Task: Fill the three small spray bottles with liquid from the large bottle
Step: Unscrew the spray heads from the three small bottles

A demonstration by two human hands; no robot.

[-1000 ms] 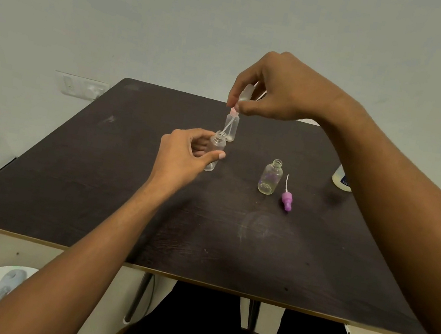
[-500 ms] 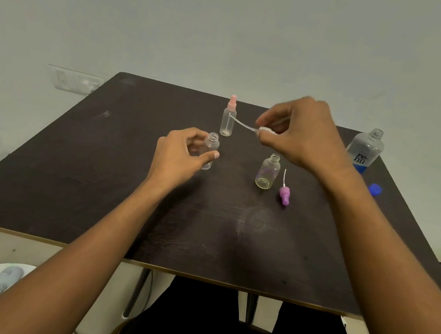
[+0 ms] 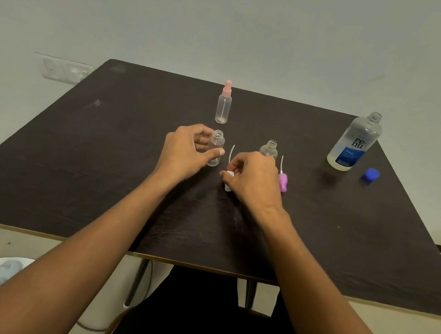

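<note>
Small clear plastic spray bottle [image 3: 215, 148], uncapped and upright near the centre of the dark wooden table [image 3: 81, 166], gripped between the thumb and curled fingers of the left hand [image 3: 186, 152]. Just to its right, the right hand [image 3: 255, 179] pinches a white spray cap [image 3: 229, 182] low at the tabletop, its thin dip tube pointing away. A second open small bottle [image 3: 269, 147] stands just behind that hand, with a purple spray cap [image 3: 282, 182] lying beside it. A pink-capped small bottle [image 3: 223, 105] stands farther back. The large clear bottle with a blue label [image 3: 354, 142], uncapped, stands at far right, its blue cap [image 3: 372, 174] near it.
</note>
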